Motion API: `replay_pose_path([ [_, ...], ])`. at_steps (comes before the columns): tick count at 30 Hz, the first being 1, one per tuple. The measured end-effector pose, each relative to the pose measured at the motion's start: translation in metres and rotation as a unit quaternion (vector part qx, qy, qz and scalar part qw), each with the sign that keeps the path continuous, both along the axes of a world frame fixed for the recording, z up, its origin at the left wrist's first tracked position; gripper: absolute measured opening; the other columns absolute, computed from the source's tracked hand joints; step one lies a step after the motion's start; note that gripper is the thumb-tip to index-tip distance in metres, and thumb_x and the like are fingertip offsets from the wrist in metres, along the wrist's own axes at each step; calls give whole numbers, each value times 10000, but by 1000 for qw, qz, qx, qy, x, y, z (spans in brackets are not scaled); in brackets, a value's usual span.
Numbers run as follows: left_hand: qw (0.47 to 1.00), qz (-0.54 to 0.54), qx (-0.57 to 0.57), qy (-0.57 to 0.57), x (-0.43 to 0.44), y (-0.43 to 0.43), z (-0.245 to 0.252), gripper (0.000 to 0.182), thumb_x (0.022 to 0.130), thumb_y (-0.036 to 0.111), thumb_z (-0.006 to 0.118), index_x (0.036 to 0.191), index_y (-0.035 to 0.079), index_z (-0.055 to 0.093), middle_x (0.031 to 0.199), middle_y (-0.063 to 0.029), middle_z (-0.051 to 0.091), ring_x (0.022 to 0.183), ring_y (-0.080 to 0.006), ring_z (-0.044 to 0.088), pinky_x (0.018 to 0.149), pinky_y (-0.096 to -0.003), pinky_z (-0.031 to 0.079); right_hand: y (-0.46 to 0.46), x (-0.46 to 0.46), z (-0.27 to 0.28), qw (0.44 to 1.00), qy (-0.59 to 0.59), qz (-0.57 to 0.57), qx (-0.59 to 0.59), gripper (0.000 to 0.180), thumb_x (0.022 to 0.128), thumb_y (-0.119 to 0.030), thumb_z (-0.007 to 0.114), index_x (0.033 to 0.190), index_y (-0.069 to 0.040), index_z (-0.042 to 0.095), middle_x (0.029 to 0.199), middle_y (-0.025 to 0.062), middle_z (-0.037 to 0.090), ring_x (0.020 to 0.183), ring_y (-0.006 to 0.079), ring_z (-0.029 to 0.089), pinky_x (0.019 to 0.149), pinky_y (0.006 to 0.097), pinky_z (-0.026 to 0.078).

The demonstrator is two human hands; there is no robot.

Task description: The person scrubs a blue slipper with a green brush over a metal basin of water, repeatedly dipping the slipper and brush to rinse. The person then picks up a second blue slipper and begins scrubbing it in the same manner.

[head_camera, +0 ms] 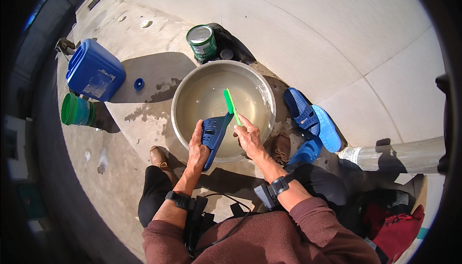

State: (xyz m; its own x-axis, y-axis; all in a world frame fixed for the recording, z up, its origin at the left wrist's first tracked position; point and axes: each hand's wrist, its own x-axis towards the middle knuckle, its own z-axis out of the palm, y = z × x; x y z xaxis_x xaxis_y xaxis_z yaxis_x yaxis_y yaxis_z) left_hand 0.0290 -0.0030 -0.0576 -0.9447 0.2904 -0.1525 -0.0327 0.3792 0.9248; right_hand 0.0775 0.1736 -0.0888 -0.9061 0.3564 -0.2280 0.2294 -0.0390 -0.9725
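Observation:
My left hand (198,150) grips a dark blue plastic slide sandal (213,131) with holes in its strap. The sandal is tilted over the near side of a wide metal basin (175,119). Between the fingers of my right hand (248,137) is the handle of a bright green brush (229,102). Its bristles are at the far end of the sandal; whether they touch it I cannot tell. Cloudy water (205,83) with a few bubbles lies in the basin.
Blue slide sandals (302,110) lie right of the basin, by a wall and a grey pipe (404,154). Behind the basin stands a green can (202,42). Leftward are a blue jerrycan (95,71), its blue cap (139,83) and a green bucket (76,109). Red cloth (397,231) is at lower right.

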Motion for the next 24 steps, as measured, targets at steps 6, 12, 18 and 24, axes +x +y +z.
replay_pose_path([
  [6,993,44,-5,108,-2,-12,-5,726,663,-145,382,1359,56,320,1263,-183,440,1189,-329,423,1026,-346,305,22,21,-74,987,-121,13,109,455,862,-224,503,1253,8,472,616,2,482,563,95,457,503,253,380],
  [12,981,85,-120,126,-11,-16,-4,731,643,-135,376,1350,39,311,1300,-211,386,1208,-379,377,1023,-385,306,8,14,-19,995,-52,84,-28,411,824,-156,491,1179,46,535,584,-7,470,535,82,439,502,242,388],
  [18,971,148,-164,91,-27,-20,-10,704,678,-78,421,1360,25,282,1308,-239,363,1209,-402,362,1009,-399,319,-14,13,89,970,43,222,93,395,794,-106,534,1162,38,549,565,108,532,507,151,486,535,282,437],
  [24,991,68,-90,66,-9,-6,10,672,705,-85,403,1358,43,310,1283,-215,425,1181,-374,423,997,-377,339,-10,1,74,942,47,208,260,332,784,-114,534,1083,16,596,620,229,571,545,301,593,556,371,473],
])
